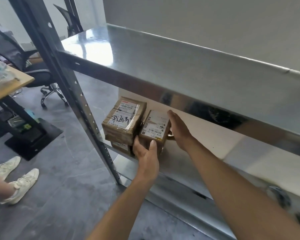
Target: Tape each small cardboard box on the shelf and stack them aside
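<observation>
A: Position of the task items?

B: Small cardboard box [154,130] sits on the lower shelf [189,163], near its left end and front edge. Left hand [145,153] grips its near face: thumb up on the front, fingers [136,144] curled round the left side into the gap by the neighbouring stack. Right hand [178,130] lies flat against the box's right side, fingers straight and pressed together, pointing toward the back.

A: Neighbours?

B: Stacked box [124,122] immed. to the left, touching or nearly so, resting on a lower box [120,146] only partly seen. Stack stands by the rack upright [80,101].

A: Clearances?

B: Upper shelf [180,63] overhangs the work area; its front lip runs just above the right hand, so headroom is tight. Lower shelf to the right of the box is open, pale surface. Left side closed off by stack and upright.

A: Markings?

B: Held box: white label on top, barcode, text approx. "502B P021 00 A"; remainder too small to read. Stacked box: white label w/ red mark, no. approx. "542 H421-00", black handwritten characters, not legible; clear tape over the label.

A: Surroundings?

B: Wooden counter [9,84] and office chair [40,70] at left. Another person's white sneakers [16,181] on the grey floor [68,187].
</observation>
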`<act>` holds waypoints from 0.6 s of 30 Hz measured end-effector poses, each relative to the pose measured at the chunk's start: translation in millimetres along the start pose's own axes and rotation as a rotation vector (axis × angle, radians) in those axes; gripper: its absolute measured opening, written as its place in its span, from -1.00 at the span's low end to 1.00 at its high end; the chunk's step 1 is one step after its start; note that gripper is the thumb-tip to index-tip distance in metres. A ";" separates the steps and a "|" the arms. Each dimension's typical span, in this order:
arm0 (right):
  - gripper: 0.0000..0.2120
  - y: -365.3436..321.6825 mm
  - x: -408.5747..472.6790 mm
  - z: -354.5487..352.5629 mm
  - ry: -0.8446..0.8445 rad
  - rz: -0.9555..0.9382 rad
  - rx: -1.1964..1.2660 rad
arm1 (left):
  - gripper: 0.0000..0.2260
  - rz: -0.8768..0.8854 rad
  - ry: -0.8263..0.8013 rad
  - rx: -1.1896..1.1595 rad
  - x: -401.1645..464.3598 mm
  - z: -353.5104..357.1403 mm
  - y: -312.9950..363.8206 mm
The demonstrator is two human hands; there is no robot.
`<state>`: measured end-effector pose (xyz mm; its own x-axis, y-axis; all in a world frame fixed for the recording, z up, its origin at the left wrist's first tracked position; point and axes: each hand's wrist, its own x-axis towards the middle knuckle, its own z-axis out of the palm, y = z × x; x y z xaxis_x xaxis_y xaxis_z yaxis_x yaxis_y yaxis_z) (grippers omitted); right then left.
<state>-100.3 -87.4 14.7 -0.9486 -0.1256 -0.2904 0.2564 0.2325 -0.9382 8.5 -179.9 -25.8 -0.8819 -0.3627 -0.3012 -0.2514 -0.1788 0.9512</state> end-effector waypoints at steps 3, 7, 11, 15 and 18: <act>-0.65 2.7 -6.7 -9.8 -0.002 -0.021 0.032 | -0.24 -0.004 0.008 -0.003 3.0 0.0 -2.2; -0.69 7.6 -29.7 -33.9 0.034 -0.069 -0.011 | -0.45 -0.036 -0.110 -0.005 -3.2 7.3 -5.7; -0.70 23.8 -57.6 -70.6 0.098 -0.060 -0.028 | -0.55 -0.085 -0.222 -0.066 -10.5 21.2 -20.1; -0.61 50.0 -83.7 -110.9 0.144 0.007 -0.036 | -0.67 -0.295 -0.301 -0.204 -35.9 46.6 -29.3; -0.40 69.4 -100.0 -139.2 0.173 0.057 -0.074 | -0.61 -0.473 -0.345 -0.295 -58.7 64.5 -33.6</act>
<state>-13.4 75.5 4.8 -0.9525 0.0562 -0.2995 0.3020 0.3051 -0.9032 43.0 -93.6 -35.7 -0.7925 0.1218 -0.5976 -0.5670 -0.5081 0.6484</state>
